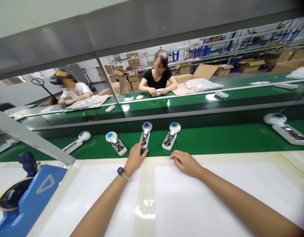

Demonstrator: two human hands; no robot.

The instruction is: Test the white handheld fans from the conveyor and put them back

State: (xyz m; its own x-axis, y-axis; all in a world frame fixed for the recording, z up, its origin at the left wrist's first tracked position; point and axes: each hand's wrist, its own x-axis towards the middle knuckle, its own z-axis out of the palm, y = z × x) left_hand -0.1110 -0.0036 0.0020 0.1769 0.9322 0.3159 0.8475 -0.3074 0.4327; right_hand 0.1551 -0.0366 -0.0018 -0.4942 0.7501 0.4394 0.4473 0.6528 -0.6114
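Several white handheld devices with round heads and blue centres lie on the green conveyor belt [206, 140], their handles showing bare circuit boards. My left hand [135, 158], with a watch on its wrist, reaches to the lower end of the middle device [145, 135]. Its fingertips are at the handle's left edge and the thumb is spread apart near the bottom end; I see no firm grip. Just right of it lies another device [169, 141]. Below that one, my right hand [187, 163] rests at the worktable's far edge, fingers loosely curled, with nothing visible in them.
A blue tape dispenser [40, 194] stands at the left on the white worktable [191, 204]. A slanted metal post [35, 138] rises beside it. Across the belt, two people sit at another green line [186, 98] with piles of white parts [203, 84]. Overhead runs a grey beam [132, 29].
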